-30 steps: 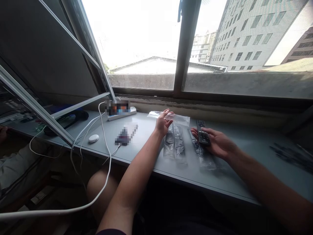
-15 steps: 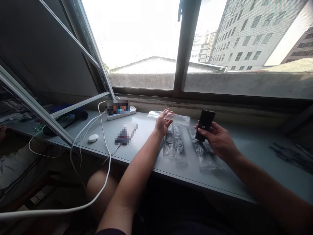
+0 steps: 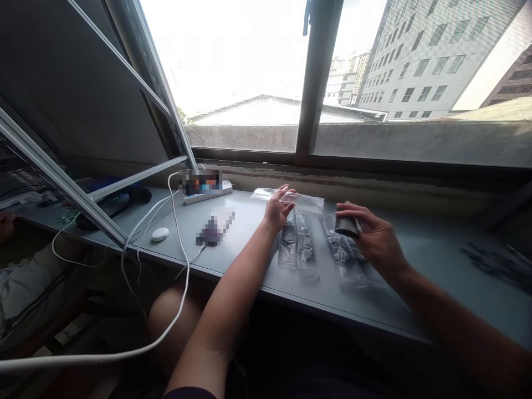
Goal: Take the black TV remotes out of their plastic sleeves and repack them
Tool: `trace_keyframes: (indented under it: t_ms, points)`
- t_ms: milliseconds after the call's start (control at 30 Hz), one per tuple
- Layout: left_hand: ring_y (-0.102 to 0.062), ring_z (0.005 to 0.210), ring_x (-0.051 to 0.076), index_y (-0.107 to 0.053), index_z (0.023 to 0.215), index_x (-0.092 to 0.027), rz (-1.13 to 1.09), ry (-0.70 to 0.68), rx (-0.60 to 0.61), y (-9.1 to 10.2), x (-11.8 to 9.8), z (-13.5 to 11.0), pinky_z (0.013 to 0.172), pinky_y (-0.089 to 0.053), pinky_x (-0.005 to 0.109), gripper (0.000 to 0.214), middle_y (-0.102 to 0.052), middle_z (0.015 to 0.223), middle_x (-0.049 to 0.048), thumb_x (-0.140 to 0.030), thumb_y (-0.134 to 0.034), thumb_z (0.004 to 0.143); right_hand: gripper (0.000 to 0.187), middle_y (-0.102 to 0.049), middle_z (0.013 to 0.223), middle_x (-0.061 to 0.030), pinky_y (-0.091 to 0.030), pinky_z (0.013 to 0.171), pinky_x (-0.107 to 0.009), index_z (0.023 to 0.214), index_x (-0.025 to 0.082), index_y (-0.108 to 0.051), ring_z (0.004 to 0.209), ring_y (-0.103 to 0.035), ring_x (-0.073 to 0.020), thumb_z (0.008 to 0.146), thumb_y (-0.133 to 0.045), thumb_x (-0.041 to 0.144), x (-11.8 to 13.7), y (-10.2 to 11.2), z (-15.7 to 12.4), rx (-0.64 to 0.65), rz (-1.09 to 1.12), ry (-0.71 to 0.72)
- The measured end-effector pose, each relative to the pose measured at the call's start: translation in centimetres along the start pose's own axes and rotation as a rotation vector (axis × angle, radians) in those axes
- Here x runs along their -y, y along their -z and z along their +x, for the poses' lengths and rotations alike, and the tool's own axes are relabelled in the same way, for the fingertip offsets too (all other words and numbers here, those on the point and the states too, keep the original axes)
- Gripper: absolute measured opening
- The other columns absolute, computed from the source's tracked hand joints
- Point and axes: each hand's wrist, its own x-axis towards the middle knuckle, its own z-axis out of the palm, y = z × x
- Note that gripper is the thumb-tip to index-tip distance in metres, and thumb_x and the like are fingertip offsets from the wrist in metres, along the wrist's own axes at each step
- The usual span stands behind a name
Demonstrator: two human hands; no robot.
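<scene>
My right hand [image 3: 374, 238] grips a black remote control [image 3: 346, 226], turned so that only its end shows under my fingers. It hovers over a bagged remote [image 3: 341, 247] lying on the grey ledge [image 3: 419, 288]. My left hand [image 3: 277, 209] is raised with fingers apart above two more bagged remotes [image 3: 296, 244], holding nothing. An empty clear plastic bag [image 3: 305, 200] lies just behind my left hand's fingertips.
A white power strip [image 3: 205, 188], a phone [image 3: 214, 228] on a white cable [image 3: 177, 221] and a small white puck [image 3: 159, 234] lie at the left. An open window frame [image 3: 75, 199] slants over the ledge's left end. More dark bagged items [image 3: 494, 260] lie at far right.
My right hand lifted the remote from flat on the ledge, tipped it upright, then turned it down over the bagged remote. My left hand has stayed in place.
</scene>
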Motion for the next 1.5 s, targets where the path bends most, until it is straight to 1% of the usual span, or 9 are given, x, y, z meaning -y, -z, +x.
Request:
trace_keyframes:
  t_ms: [233,367,467,567,667,933,1200,1367,1500]
  points:
    - [-0.076,0.093,0.015,-0.076,0.129,-0.020,-0.013,0.000,-0.001,0.0,-0.1,-0.2,0.062,-0.055,0.017,0.030,-0.081,0.115,0.0090,-0.024,-0.074,0.099,0.043,-0.085,0.127,-0.0086,-0.054,0.122,-0.060,0.128,0.027,-0.084,0.130,-0.076,-0.0370,0.095,-0.089,0.055,1.3,-0.6,-0.1,-0.065,0.029,-0.188]
    - [-0.077,0.092,0.015,-0.077,0.128,-0.020,-0.048,-0.017,-0.006,-0.1,-0.6,-0.3,0.062,-0.056,0.017,0.028,-0.081,0.115,0.0092,-0.022,-0.073,0.100,0.053,-0.083,0.110,-0.0087,-0.071,0.086,-0.046,0.131,0.025,-0.077,0.094,-0.082,-0.0294,0.098,-0.083,0.066,2.3,-0.7,-0.2,0.043,0.198,-0.367]
    - [-0.077,0.094,0.015,-0.075,0.130,-0.021,-0.081,-0.034,-0.036,-0.3,-0.9,-0.4,0.062,-0.056,0.016,0.031,-0.081,0.122,0.0095,-0.020,-0.073,0.099,0.049,-0.079,0.105,-0.0076,-0.066,0.063,-0.035,0.122,0.024,-0.075,0.074,-0.073,-0.0213,0.099,-0.080,0.067,2.3,-0.8,-0.3,0.110,0.225,-0.432]
    - [-0.077,0.092,0.013,-0.073,0.134,-0.023,-0.101,-0.048,-0.055,-0.4,-1.1,-0.5,0.062,-0.056,0.015,0.035,-0.080,0.126,0.0085,-0.020,-0.072,0.099,0.058,-0.079,0.104,-0.0064,-0.060,0.052,-0.031,0.144,0.026,-0.070,0.068,-0.069,-0.0192,0.100,-0.080,0.062,1.9,-1.0,-0.3,0.131,0.218,-0.431]
    - [-0.078,0.095,0.014,-0.072,0.136,-0.023,-0.112,-0.046,-0.050,-0.4,-1.0,-0.5,0.061,-0.055,0.015,0.038,-0.080,0.128,0.0088,-0.020,-0.073,0.098,0.068,-0.081,0.113,-0.0090,-0.060,0.050,-0.031,0.159,0.027,-0.062,0.070,-0.073,-0.0209,0.101,-0.080,0.059,1.6,-1.1,-0.4,0.163,0.227,-0.447]
    - [-0.078,0.103,0.015,-0.069,0.141,-0.024,-0.068,-0.052,-0.036,-0.2,-1.1,-0.5,0.063,-0.056,0.015,0.040,-0.079,0.135,0.0086,-0.024,-0.072,0.101,0.061,-0.080,0.133,-0.0136,-0.062,0.049,-0.030,0.153,0.026,-0.065,0.077,-0.077,-0.0220,0.101,-0.080,0.054,1.6,-0.8,-0.1,0.068,0.291,-0.483]
    - [-0.077,0.117,0.020,-0.073,0.134,-0.023,-0.021,-0.026,0.007,-0.1,-0.8,-0.4,0.065,-0.055,0.017,0.039,-0.080,0.133,0.0098,-0.027,-0.078,0.095,0.053,-0.082,0.131,-0.0133,-0.061,0.047,-0.028,0.144,0.026,-0.074,0.081,-0.079,-0.0229,0.099,-0.084,0.052,1.5,-0.9,-0.1,0.184,0.314,-0.564]
    - [-0.078,0.116,0.022,-0.073,0.137,-0.024,0.068,0.010,0.052,0.1,-0.4,-0.1,0.062,-0.050,0.019,0.046,-0.081,0.131,0.0103,-0.031,-0.083,0.092,0.062,-0.085,0.123,-0.0145,-0.060,0.044,-0.028,0.156,0.025,-0.065,0.076,-0.080,-0.0235,0.101,-0.081,0.050,1.8,-0.9,-0.1,0.229,0.342,-0.632]
    - [-0.079,0.110,0.023,-0.073,0.136,-0.022,0.114,0.006,0.096,0.1,0.0,-0.1,0.073,-0.056,0.024,0.048,-0.082,0.128,0.0116,-0.033,-0.085,0.090,0.062,-0.085,0.121,-0.0159,-0.059,0.042,-0.028,0.159,0.024,-0.061,0.073,-0.081,-0.0249,0.105,-0.075,0.052,2.0,-1.0,0.0,0.256,0.341,-0.647]
